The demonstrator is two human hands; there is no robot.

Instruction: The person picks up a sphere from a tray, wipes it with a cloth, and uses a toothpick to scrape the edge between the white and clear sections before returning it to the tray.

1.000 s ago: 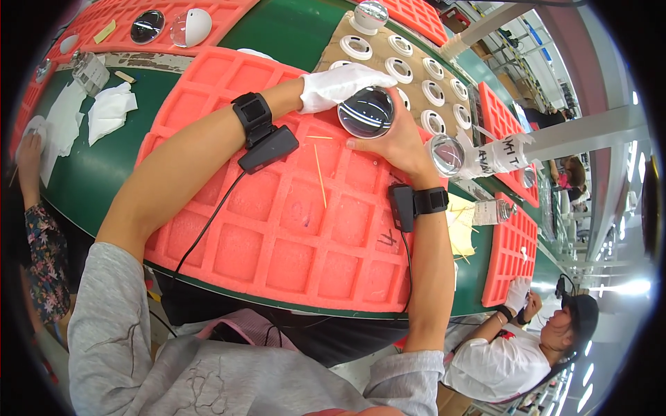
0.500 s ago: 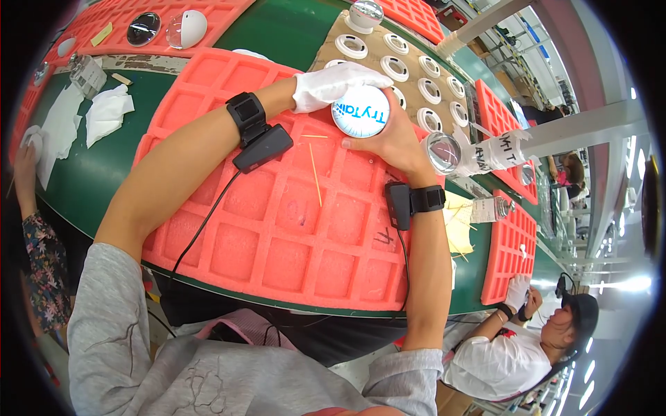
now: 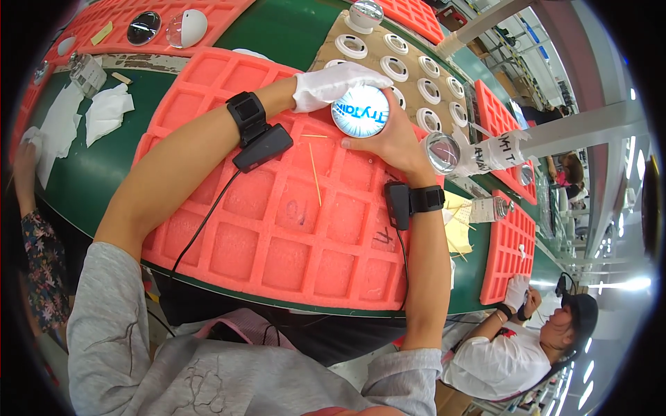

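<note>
A round object (image 3: 360,112) with a bright white-and-blue printed face sits between my two hands above the tray; the rest of its shape is hidden. My left hand (image 3: 331,84), in a white glove, is wrapped along its far left side. My right hand (image 3: 394,143), bare, curls round its right side, the thumb at the near edge. Below lies a red foam tray (image 3: 253,286) with square pockets. Two thin yellow sticks (image 3: 316,173) rest on it, near the object.
White rings (image 3: 395,68) stand on a brown board (image 3: 333,52) beyond my hands. A clear ball (image 3: 442,152) is beside my right wrist. White cloths (image 3: 109,113) and a glass bottle (image 3: 88,75) lie left. A co-worker (image 3: 517,353) sits at right; another's arm (image 3: 26,180) is at left.
My hands keep their hold on the round object in nearly the same place. The co-worker's hand at far left has shifted slightly.
</note>
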